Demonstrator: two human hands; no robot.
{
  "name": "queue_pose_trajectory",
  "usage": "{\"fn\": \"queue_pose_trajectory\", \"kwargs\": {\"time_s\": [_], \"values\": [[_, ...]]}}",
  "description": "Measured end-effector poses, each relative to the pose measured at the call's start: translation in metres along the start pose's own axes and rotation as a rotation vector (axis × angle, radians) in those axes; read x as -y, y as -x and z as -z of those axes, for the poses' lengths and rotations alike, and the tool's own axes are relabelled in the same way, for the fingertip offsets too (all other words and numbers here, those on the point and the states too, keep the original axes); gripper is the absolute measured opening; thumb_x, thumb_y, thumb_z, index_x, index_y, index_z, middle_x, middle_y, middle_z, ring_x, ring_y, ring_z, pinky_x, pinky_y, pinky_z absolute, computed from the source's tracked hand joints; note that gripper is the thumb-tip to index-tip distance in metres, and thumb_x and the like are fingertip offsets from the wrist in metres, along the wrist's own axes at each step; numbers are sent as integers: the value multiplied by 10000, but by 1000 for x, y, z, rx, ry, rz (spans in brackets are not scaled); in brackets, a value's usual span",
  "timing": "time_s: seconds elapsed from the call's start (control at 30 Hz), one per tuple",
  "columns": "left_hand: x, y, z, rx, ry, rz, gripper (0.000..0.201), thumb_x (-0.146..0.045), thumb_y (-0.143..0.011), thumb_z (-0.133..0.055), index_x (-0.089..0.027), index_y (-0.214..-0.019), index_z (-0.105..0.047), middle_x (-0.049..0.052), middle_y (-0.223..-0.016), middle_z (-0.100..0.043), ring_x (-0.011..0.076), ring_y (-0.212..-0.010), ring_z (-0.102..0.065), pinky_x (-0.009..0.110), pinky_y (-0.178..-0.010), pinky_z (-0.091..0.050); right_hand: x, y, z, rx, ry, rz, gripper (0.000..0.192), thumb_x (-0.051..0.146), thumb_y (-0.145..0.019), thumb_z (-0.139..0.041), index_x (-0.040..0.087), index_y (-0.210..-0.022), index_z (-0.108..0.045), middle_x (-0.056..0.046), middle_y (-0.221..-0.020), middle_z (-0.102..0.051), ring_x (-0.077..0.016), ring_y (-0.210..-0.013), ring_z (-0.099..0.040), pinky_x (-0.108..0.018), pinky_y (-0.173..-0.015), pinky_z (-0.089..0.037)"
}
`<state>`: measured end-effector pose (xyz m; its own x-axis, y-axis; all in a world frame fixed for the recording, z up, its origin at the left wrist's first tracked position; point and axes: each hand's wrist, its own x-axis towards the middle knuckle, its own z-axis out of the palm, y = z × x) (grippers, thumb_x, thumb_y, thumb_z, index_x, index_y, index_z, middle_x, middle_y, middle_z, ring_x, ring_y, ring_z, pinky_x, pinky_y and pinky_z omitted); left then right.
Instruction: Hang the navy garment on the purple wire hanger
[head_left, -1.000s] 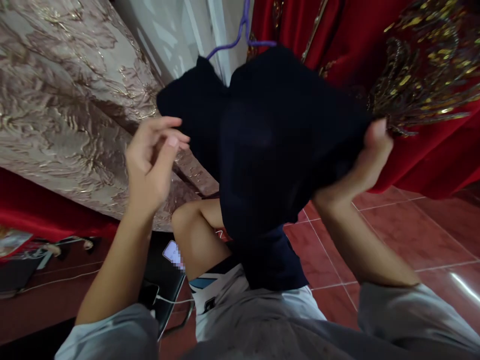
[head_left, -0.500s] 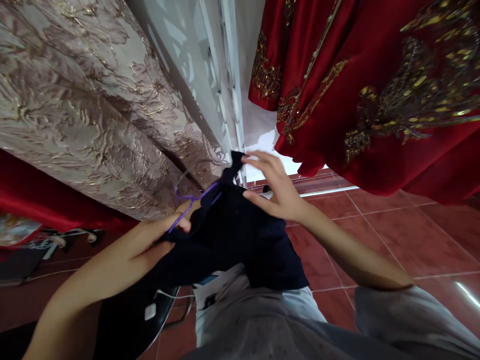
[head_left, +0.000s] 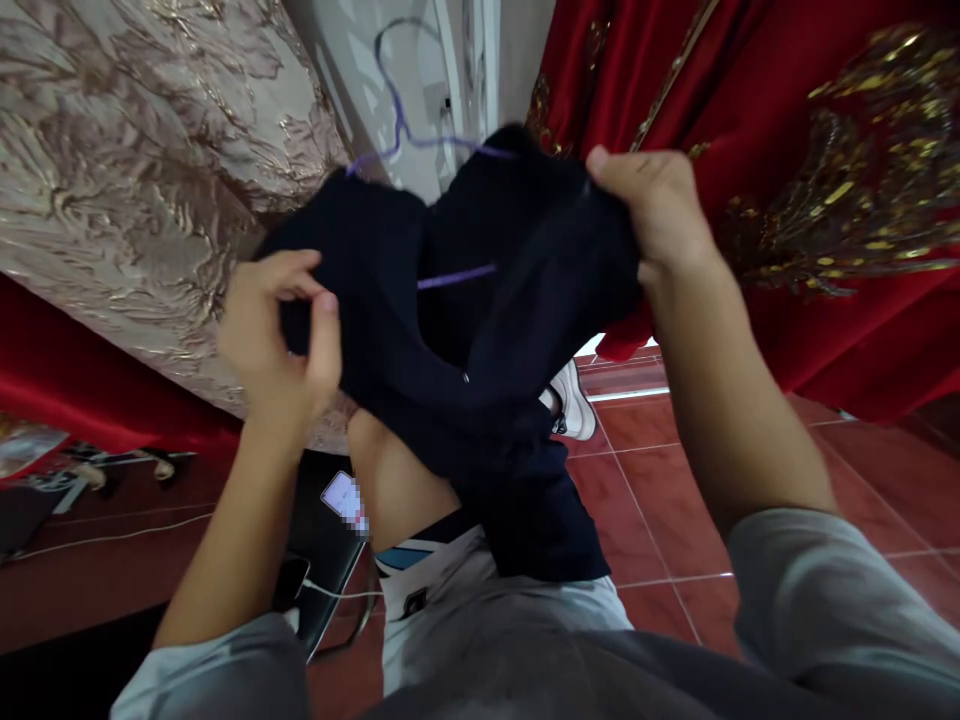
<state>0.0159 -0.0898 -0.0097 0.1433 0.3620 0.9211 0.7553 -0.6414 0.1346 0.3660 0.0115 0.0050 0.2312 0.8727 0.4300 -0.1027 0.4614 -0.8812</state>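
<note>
1. We see the dark navy garment (head_left: 480, 330) held up across the middle of the frame. Its long axis runs roughly top to bottom, from the raised shoulders down to a hem hanging over our lap.
2. A thin purple hanger (head_left: 409, 140) sits in it. The hook points up toward the upper centre of the frame, and one purple bar shows through the neck opening.
3. The cloth looks plain, soft and bunched into folds, with no print that we can make out.
4. Our left hand (head_left: 281, 340), centre left, pinches a fold of the garment between thumb and fingers.
5. Our right hand (head_left: 652, 210), upper right, is closed tight on the other shoulder edge.
6. Behind hang a red embroidered fabric (head_left: 825, 150) and a beige brocade curtain (head_left: 135, 150).
</note>
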Motion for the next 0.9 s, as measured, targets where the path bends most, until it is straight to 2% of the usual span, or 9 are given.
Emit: {"fn": "queue_pose_trajectory", "kwargs": {"time_s": [0.07,0.17,0.23,0.33,0.4,0.57,0.73,0.8,0.9], "values": [[-11,2,-9,216,-6,-58,415,-222,-994,-586,-266,-1404,-636,60,-1093,-737,241,-970,-704,418,-958,-554,11,-8,2,-27,-34,-11,436,299,-916,-797,196,-587,-532,25,-580,-513,-84,-538,-435,-326,-646,-485],[-26,8,-22,618,11,3,570,-222,-1026,-530,-319,-1584,-462,61,-1187,-730,223,-919,-726,367,-882,-591,9,11,12,-96,-106,36,442,236,-904,-776,214,-564,-495,36,-590,-464,-79,-536,-400,-311,-647,-481],[-34,16,-31,718,7,41,582,-240,-1042,-515,-327,-1609,-413,77,-1286,-701,241,-989,-734,379,-890,-605,-2,34,20,-131,-120,21,453,294,-836,-825,226,-552,-478,37,-596,-443,-82,-529,-386,-304,-623,-475],[-41,30,-45,695,112,29,422,-244,-1069,-478,-299,-1482,-546,93,-1412,-638,265,-1199,-691,431,-1031,-584,-21,57,29,-166,-128,-4,450,441,-770,-858,235,-569,-513,32,-598,-427,-98,-515,-360,-324,-610,-469],[-46,39,-52,675,200,46,346,-229,-1073,-470,-274,-1386,-611,109,-1437,-603,268,-1280,-647,456,-1099,-553,-27,61,31,-220,-120,52,503,495,-736,-876,248,-554,-477,43,-587,-372,-97,-506,-301,-326,-586,-430],[-53,56,-69,656,149,211,507,-257,-1059,-526,-263,-1565,-490,166,-1381,-500,318,-1300,-572,530,-1113,-526,-16,67,29,-280,-65,161,631,527,-732,-874,264,-537,-334,50,-585,-258,-93,-523,-222,-307,-536,-301],[-62,76,-84,493,162,190,508,-328,-1062,-554,-306,-1566,-500,158,-1466,-391,359,-1412,-421,535,-1136,-482,-9,87,34,-288,-13,162,636,460,-781,-841,243,-542,-293,63,-578,-239,-74,-524,-185,-267,-518,-190],[-64,81,-86,408,181,198,531,-338,-1068,-552,-265,-1586,-463,170,-1458,-413,338,-1386,-445,520,-1146,-465,-12,85,38,-277,-4,164,578,383,-839,-797,233,-546,-321,62,-562,-287,-69,-508,-227,-261,-521,-210],[-66,82,-85,282,226,218,524,-329,-1072,-548,-189,-1566,-444,182,-1425,-501,299,-1333,-518,482,-1148,-456,-14,69,44,-199,139,119,377,248,-916,-714,178,-607,-511,44,-572,-411,-66,-503,-312,-273,-534,-211]]}}
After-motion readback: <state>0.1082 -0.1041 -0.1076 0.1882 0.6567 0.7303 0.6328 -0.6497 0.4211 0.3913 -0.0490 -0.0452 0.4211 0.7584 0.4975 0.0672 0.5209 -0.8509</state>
